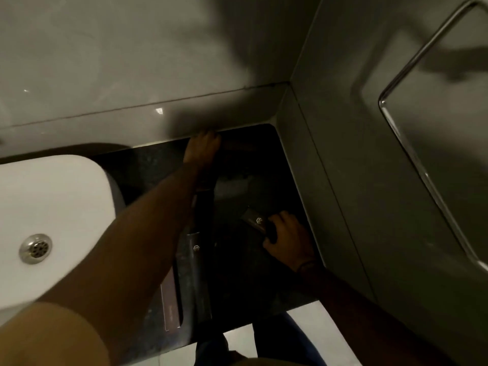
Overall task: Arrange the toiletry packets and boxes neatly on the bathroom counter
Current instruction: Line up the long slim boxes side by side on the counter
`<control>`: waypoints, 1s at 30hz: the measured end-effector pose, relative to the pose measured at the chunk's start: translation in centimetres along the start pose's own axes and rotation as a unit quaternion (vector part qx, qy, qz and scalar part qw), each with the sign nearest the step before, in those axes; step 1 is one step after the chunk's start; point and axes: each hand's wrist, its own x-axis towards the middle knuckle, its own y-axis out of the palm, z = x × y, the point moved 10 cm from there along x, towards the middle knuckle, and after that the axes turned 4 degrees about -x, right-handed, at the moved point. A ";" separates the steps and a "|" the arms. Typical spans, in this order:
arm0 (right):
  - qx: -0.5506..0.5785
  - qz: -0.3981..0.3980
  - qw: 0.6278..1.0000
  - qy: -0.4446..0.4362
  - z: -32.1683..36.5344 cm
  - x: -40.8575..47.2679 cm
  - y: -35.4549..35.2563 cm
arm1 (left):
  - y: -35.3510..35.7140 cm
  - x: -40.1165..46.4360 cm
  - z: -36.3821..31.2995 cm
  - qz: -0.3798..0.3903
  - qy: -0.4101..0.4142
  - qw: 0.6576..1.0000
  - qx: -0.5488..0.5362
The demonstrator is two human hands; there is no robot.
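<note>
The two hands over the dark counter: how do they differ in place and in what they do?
The left hand reaches far, to the back edge of the counter by the wall; the right hand stays nearer, close to the side wall. The right hand grips a small dark box with a pale logo; whether the left hand holds anything is too dark to tell. Both are bare.

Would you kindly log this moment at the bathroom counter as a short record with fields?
setting: dim corner of a dark counter beside a white sink
left hand: left hand reaches to the back wall edge; what it holds, if anything, is too dark to tell
right hand: right hand grips a small dark box with a logo
on counter: long dark packets lying near the front edge, beside the left forearm
sink detail: metal drain
</note>
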 end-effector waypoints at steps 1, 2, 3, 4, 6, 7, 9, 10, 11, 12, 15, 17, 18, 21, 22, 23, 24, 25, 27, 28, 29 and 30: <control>0.002 0.003 1.000 0.001 -0.2 0.1 -0.1 | -0.1 -0.1 0.0 0.010 -0.006 1.000 -0.010; 0.005 0.009 1.000 0.003 -0.3 0.1 -0.1 | -0.5 -0.3 0.0 0.006 -0.010 1.000 -0.019; 0.012 0.014 1.000 0.007 -0.4 0.1 -0.2 | -1.5 -0.9 -0.1 -0.001 -0.010 1.000 -0.023; 0.023 0.018 0.999 0.014 -0.6 0.1 -0.3 | -2.2 -1.6 -0.1 -0.010 -0.001 1.000 -0.019; 0.051 0.024 0.998 0.029 -0.7 -0.2 -0.5 | -4.1 -3.8 -0.9 -0.025 0.035 0.999 0.003; 0.067 0.029 0.996 0.041 -1.0 -0.4 -0.5 | -4.6 -5.3 -1.6 -0.030 0.059 0.998 0.014; 0.098 0.032 0.992 0.069 -1.4 -1.1 -0.5 | -5.0 -9.1 -3.8 -0.041 0.126 0.990 0.044; 0.110 0.030 0.990 0.083 -1.6 -1.6 -0.5 | -4.6 -11.2 -5.3 -0.045 0.172 0.982 0.056; 0.120 0.025 0.988 0.095 -1.8 -2.1 -0.5 | -3.6 -13.4 -7.0 -0.036 0.221 0.972 0.066; 0.127 0.022 0.986 0.107 -1.9 -2.5 -0.5 | -2.0 -15.4 -8.6 -0.022 0.271 0.959 0.080; 0.146 0.014 0.980 0.133 -1.8 -4.1 0.1 | 2.9 -20.5 -12.7 0.042 0.364 0.923 0.120; 0.157 0.008 0.977 0.146 -1.9 -4.9 0.8 | 5.3 -22.4 -14.6 0.077 0.386 0.909 0.139; 0.159 0.010 0.976 0.151 -1.9 -5.4 1.1 | 6.1 -23.0 -15.4 0.081 0.391 0.906 0.140; 0.145 0.014 0.977 0.157 -1.6 -6.5 1.5 | 7.4 -23.4 -16.1 0.078 0.380 0.913 0.127; 0.131 0.001 0.979 0.159 -1.4 -6.8 1.0 | 7.6 -23.4 -15.9 0.084 0.372 0.918 0.110; 0.114 -0.018 0.981 0.156 -1.0 -6.9 0.3 | 7.2 -23.5 -15.5 0.088 0.357 0.926 0.091; 0.099 -0.040 0.984 0.145 -0.2 -6.7 -0.5 | 6.7 -23.3 -14.6 0.076 0.333 0.937 0.071; 0.089 -0.061 0.986 0.124 0.9 -6.2 -1.3 | 5.5 -23.1 -13.4 0.053 0.294 0.954 0.035; 0.077 -0.077 0.992 0.062 4.1 -4.1 -2.5 | 2.7 -21.8 -9.1 -0.014 0.165 0.984 -0.072; 0.068 -0.070 0.995 0.028 6.0 -2.6 -2.7 | 1.5 -21.0 -6.1 -0.049 0.085 0.989 -0.111; 0.053 -0.058 0.997 -0.005 8.0 -0.9 -2.8 | 0.5 -20.3 -3.2 -0.072 0.013 0.989 -0.128; 0.034 -0.046 0.998 -0.037 10.1 1.0 -2.8 | -0.1 -19.6 -0.6 -0.087 -0.040 0.987 -0.130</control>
